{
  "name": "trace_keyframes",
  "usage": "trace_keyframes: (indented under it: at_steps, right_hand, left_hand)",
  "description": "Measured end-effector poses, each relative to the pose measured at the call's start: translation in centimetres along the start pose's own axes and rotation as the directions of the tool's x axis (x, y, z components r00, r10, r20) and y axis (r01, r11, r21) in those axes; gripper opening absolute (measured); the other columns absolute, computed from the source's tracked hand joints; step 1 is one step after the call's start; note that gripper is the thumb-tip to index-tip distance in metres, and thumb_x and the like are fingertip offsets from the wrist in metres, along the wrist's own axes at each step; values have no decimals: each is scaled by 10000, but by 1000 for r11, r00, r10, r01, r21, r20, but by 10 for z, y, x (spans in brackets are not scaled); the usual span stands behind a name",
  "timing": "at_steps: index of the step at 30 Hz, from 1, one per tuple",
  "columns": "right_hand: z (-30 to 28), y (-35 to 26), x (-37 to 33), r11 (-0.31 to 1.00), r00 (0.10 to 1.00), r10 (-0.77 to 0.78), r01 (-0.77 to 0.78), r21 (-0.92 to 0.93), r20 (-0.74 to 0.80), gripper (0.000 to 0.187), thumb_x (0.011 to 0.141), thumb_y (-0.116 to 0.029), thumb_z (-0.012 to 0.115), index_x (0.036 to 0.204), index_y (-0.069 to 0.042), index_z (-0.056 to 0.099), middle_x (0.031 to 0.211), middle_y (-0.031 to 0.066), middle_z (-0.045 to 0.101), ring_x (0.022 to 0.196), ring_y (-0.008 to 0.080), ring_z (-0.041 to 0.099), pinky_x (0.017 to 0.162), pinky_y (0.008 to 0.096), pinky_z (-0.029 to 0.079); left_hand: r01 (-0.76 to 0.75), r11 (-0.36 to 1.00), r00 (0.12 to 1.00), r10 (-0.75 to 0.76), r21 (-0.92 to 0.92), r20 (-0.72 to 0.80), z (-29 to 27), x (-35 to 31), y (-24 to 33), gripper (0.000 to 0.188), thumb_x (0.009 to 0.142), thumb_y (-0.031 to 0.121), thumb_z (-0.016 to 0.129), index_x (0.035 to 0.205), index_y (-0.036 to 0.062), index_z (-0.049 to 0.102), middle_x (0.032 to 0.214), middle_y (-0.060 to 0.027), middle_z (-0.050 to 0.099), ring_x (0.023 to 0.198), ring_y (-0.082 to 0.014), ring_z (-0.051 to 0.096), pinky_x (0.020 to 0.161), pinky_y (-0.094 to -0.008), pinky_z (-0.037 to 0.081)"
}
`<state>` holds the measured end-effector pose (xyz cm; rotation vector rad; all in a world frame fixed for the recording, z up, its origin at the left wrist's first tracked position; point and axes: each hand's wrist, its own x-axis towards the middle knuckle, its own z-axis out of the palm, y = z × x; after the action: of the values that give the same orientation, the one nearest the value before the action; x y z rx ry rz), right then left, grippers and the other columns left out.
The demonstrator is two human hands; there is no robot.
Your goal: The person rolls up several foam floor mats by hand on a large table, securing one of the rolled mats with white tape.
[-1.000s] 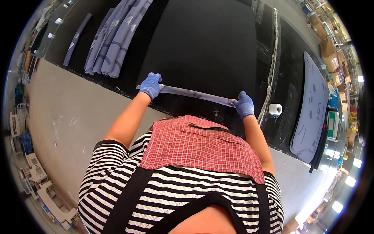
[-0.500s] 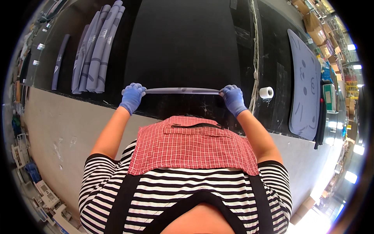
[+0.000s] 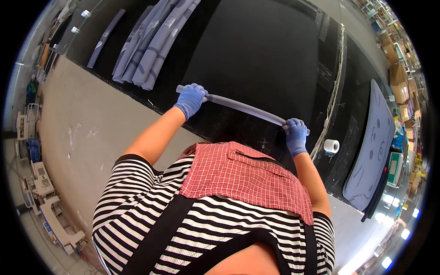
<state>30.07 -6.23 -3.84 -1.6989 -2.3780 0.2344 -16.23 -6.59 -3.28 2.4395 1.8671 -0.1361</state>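
Observation:
Both my hands wear blue gloves and grip one thin grey-lavender roll of sheet (image 3: 247, 108). My left hand (image 3: 191, 100) is closed round the roll near its left end, which sticks out past the fingers. Close to the other end, my right hand (image 3: 296, 133) is wrapped round it, with a short stub showing beyond. The roll lies crosswise at the near end of a smooth black sheet (image 3: 256, 50) on the black table. To the left, several thicker grey rolls with darker patterns (image 3: 156, 41) lie side by side, with one thin roll (image 3: 106, 39) apart from them.
A white tape roll (image 3: 331, 146) stands right of my right hand. Further right lies a flat grey mat with printed shapes (image 3: 370, 149). A pale seam (image 3: 337, 87) runs along the table. Cardboard boxes (image 3: 398, 85) are beyond, and machines (image 3: 50, 206) stand on the floor at lower left.
The view has turned, so the table now slants down to the right. Both hands still hold the thin roll; its left end now sticks out past my left hand.

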Motion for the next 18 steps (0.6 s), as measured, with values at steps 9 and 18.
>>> trace_keyframes:
  at_steps: [9, 18]
  right_hand:
    - [-3, -5, 21, 995, 995, 92, -94, -45, -39, 155, 873, -236, 693, 1000, -165, 746, 1006, 75, 712, 1017, 288, 659, 943, 432, 508]
    - [19, -2, -11, 996, 965, 70, -53, 76, -252, 283, 837, -242, 752, 1102, -153, 710, 1133, 40, 666, 1191, 273, 571, 1078, 474, 398]
  left_hand:
    - [-44, 989, 978, 13, -143, -209, -2, 12, 6, 157, 908, 150, 635, 1038, 74, 679, 1083, -117, 664, 1080, -325, 605, 947, -440, 493]
    - [81, 991, 988, -94, -104, -125, 15, -4, 16, 312, 944, 290, 643, 1189, 97, 653, 1218, -98, 666, 1208, -326, 580, 1062, -489, 414]
